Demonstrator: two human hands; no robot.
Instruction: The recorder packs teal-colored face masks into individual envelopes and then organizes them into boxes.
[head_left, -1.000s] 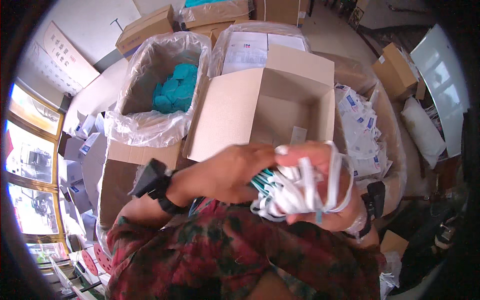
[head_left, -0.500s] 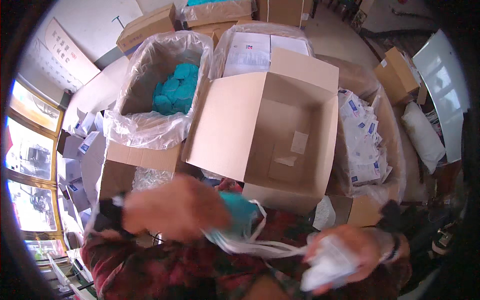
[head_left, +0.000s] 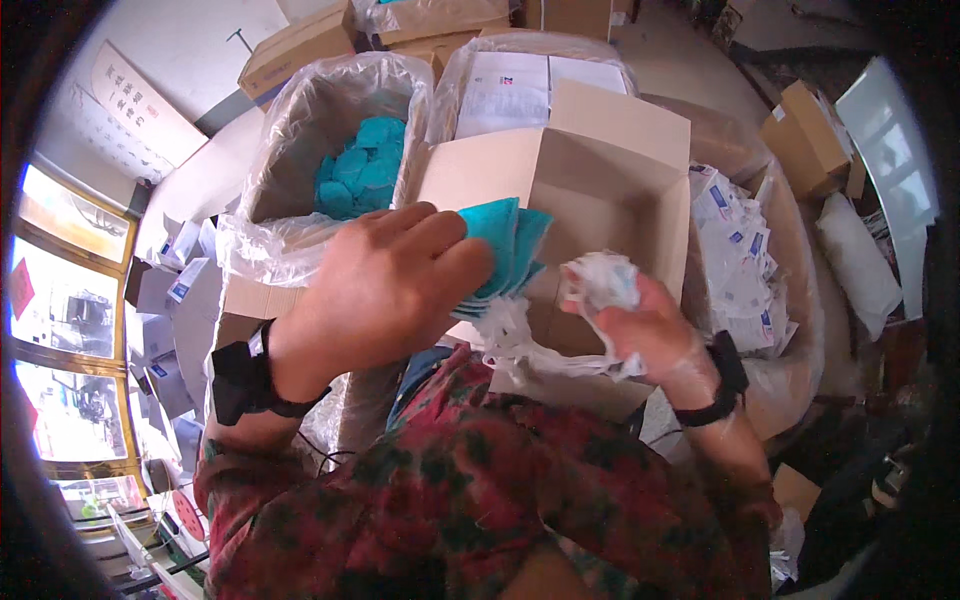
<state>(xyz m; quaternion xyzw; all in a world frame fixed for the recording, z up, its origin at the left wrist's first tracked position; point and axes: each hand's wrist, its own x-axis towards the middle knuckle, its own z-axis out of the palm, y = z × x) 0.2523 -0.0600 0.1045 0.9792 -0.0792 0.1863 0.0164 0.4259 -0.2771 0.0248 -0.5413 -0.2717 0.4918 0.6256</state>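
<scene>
My left hand [head_left: 395,275] grips a small stack of teal face masks [head_left: 500,240] by their left side, above the near-left part of the open cardboard box [head_left: 585,215]. White straps [head_left: 510,335] hang from the lower edge of the masks and run across to my right hand [head_left: 650,325]. The fingers of my right hand are closed around a crumpled white bundle [head_left: 603,283], over the box's near-right part. Whether this bundle is only straps or also a thin wrapper, I cannot tell. My hands hide part of the box's inside.
A plastic-lined carton [head_left: 258,190] of teal masks [head_left: 362,170] stands at the far left. Behind the open box are white cartons [head_left: 500,90] in plastic. On the right, a lined carton holds several white printed packets [head_left: 735,260]. A white sack [head_left: 855,265] lies farther right.
Both hands have moved up and away from my body, to over the open box. The masks have come along in my left hand, and the white bundle in my right has changed shape.
</scene>
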